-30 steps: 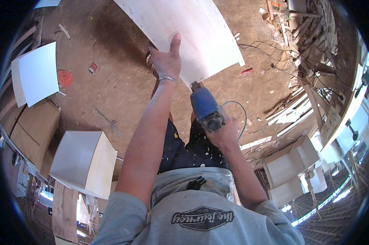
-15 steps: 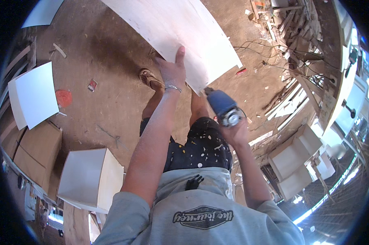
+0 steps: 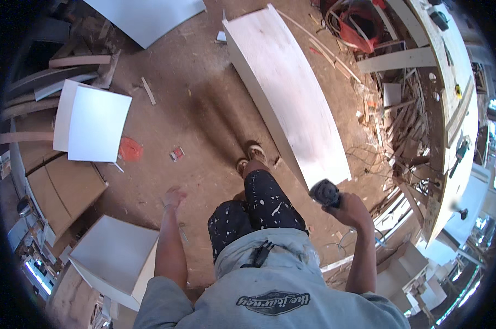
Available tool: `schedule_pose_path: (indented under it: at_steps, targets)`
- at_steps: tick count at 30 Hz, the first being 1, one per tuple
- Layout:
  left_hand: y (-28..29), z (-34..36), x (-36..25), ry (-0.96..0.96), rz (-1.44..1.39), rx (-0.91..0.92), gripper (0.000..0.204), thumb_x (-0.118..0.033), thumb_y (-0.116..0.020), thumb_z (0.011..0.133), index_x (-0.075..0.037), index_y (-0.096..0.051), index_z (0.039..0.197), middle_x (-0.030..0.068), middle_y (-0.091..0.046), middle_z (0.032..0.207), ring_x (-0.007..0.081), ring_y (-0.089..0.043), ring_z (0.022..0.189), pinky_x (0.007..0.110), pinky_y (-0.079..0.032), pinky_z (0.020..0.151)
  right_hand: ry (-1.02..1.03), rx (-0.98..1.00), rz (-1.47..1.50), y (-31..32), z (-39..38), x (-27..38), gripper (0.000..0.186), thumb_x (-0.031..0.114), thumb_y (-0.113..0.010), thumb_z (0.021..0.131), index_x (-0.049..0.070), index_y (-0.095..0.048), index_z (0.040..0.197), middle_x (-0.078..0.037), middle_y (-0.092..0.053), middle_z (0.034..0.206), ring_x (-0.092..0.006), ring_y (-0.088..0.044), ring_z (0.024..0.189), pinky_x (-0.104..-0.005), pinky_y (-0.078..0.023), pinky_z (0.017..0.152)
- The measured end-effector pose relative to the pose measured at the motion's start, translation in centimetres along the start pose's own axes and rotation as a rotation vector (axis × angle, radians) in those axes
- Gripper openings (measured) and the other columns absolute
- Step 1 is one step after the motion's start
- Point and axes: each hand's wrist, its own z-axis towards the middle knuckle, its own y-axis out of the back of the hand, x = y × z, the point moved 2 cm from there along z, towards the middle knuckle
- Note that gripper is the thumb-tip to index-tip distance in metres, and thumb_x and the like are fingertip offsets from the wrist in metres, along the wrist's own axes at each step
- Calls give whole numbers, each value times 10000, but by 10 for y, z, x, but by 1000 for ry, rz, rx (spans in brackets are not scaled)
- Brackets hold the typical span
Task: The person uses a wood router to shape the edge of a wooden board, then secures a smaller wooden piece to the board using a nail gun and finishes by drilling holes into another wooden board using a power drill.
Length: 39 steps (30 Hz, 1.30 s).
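My right hand (image 3: 351, 210) grips a dark handheld power tool (image 3: 324, 193). Its round end points toward the near end of a long, pale wooden box (image 3: 283, 77), which lies on the floor ahead of me; I cannot make out the tool's exact kind. Away to the left, my left hand (image 3: 175, 197) hangs over the floor, holding nothing, its fingers somewhat apart. Between my legs and the box's side there is a narrow strip of floor.
White box pieces stand left, one upper (image 3: 97, 123) and one open cabinet (image 3: 116, 252). A white panel (image 3: 149, 16) lies at the top. To the right are wood scraps (image 3: 412, 137), loose cables (image 3: 368, 156) and a long workbench (image 3: 451, 66). A stick (image 3: 148, 90) lies on the floor.
My left hand has let go of the pale wooden box and swung down and left. The power tool has turned in my right hand and moved rightward. My legs and view have shifted.
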Motion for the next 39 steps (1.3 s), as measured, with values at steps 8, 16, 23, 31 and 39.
schedule_pose_path:
  at_steps: [8, 16, 23, 31, 39]
  targets:
    - [151, 35, 5, -203, -102, -201, 412, -193, -686, 864, -88, -573, 1245, 85, -723, 1056, 194, -661, 1052, 350, -539, 890, 388, -503, 509, 141, 113, 176, 328, 166, -715, 846, 28, -663, 1138, -157, -719, 1018, -249, -684, 939, -361, -517, 853]
    - [300, 188, -279, 172, -612, -70, 351, -222, -640, 936, -54, -633, 1244, 149, -680, 1176, 247, -635, 1130, 340, -470, 1000, 37, -441, 290, 232, 291, 297, 321, 272, -707, 813, 14, -690, 1004, -235, -696, 842, -402, -692, 871, -443, -547, 730]
    - [395, 328, -423, -24, -1017, -89, 385, -280, -649, 965, -24, -623, 1251, 75, -675, 1142, 151, -637, 1024, 284, -501, 905, 104, -387, 234, 241, 358, 336, 255, 264, -696, 818, 24, -699, 904, -212, -698, 796, -398, -692, 789, -436, -554, 695]
    - [427, 381, -471, -108, -1156, 103, 441, -327, -619, 985, -39, -587, 1318, 105, -642, 1219, 169, -620, 1105, 308, -508, 953, -6, -198, 233, 247, 378, 355, 382, 170, -746, 712, 42, -671, 1064, -189, -713, 864, -382, -698, 821, -428, -559, 757]
    - [418, 402, -469, 39, -1257, 213, 615, -263, -677, 953, 28, -418, 1429, 175, -634, 1209, 177, -615, 1111, 294, -501, 969, -26, -166, 240, 244, 377, 371, 506, 147, -762, 673, 52, -617, 1148, -175, -712, 899, -367, -701, 825, -414, -561, 764]
